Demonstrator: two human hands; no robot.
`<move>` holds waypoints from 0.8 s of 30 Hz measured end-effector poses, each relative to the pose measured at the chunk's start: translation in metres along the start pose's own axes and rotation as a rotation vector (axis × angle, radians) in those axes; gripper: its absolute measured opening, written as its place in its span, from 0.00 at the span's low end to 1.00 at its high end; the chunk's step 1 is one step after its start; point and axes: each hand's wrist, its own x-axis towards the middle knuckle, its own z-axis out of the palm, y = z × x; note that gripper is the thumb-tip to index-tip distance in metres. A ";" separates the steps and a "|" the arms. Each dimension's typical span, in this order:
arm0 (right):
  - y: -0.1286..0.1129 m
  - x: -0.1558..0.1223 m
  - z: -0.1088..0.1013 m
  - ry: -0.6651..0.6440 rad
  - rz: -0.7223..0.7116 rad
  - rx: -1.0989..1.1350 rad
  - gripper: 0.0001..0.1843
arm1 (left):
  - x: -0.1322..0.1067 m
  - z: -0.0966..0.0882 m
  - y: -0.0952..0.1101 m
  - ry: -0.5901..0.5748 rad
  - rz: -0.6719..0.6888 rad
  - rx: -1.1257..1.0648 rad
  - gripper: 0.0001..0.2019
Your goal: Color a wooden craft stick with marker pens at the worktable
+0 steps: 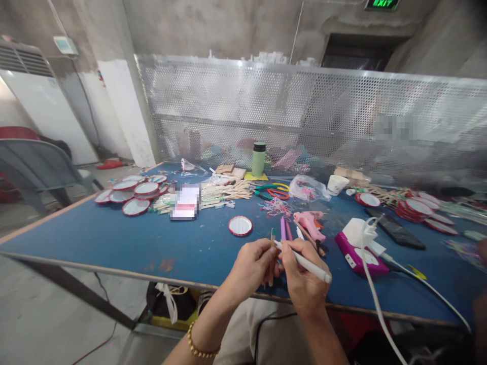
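The pen [310,265] looks like smooth plastic, the stick [273,243] like pale wood. The table [125,238] has a matt, scuffed top; the panel [236,101] is shiny perforated metal. The glue gun [312,228] and power strip [345,252] look like glossy plastic, the bag [309,188] thin crinkled plastic, the cup [337,185] paper, the wall [213,25] rough concrete.
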 end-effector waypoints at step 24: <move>-0.002 0.003 0.000 -0.004 -0.011 -0.042 0.10 | 0.000 0.000 -0.001 0.009 0.000 0.035 0.18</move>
